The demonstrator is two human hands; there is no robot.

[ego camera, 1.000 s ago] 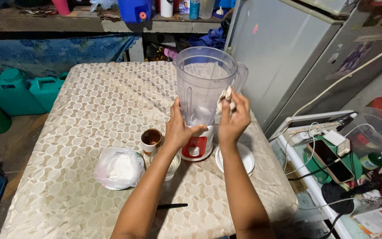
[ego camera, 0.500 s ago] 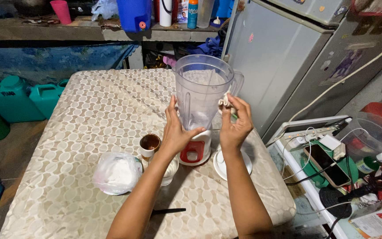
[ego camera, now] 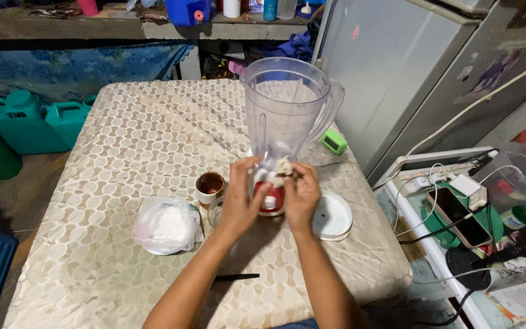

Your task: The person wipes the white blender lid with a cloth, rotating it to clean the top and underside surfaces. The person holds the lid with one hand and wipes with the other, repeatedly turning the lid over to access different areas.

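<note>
A clear plastic blender jar (ego camera: 284, 109) with a handle stands on a red and white blender base (ego camera: 270, 199) near the table's middle. My left hand (ego camera: 241, 198) touches the lower part of the jar and the base from the left. My right hand (ego camera: 301, 194) is at the base from the right, its fingers pinching a small whitish scrap (ego camera: 283, 166) against the jar's bottom. A small brown cup (ego camera: 209, 186) stands just left of my left hand.
A plastic bag of white powder (ego camera: 167, 225) lies on the patterned tablecloth (ego camera: 123, 152). A white lid (ego camera: 332, 215) rests right of the base, and a green block (ego camera: 334, 141) behind it. A black stick (ego camera: 235, 277) lies near the front edge. Grey cabinet (ego camera: 397, 73) to the right.
Both hands slid down from the jar's sides to its bottom and the base. The view shifted slightly closer.
</note>
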